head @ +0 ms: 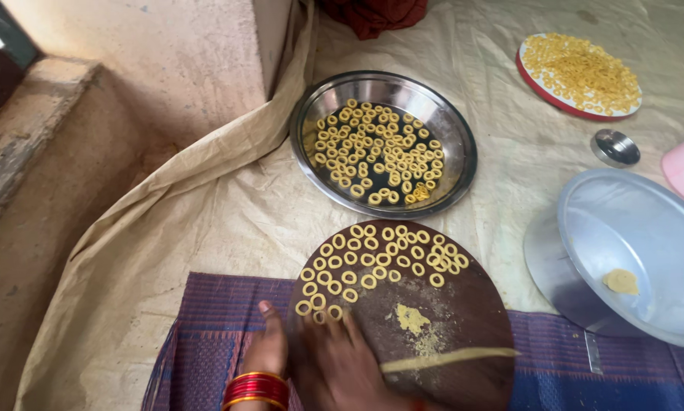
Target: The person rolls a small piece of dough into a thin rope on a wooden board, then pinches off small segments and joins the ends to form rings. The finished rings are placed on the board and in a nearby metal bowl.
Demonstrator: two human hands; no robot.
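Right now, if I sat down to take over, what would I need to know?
Left hand, red bangles at the wrist, rests at the round wooden board's edge. Right hand is blurred on the board, at a thin dough rope; its grip is unclear. Dough rings cover the board's far half; more fill the steel plate beyond. A small dough lump sits on the steel lid. Left: the rope and lump, not yet rings.
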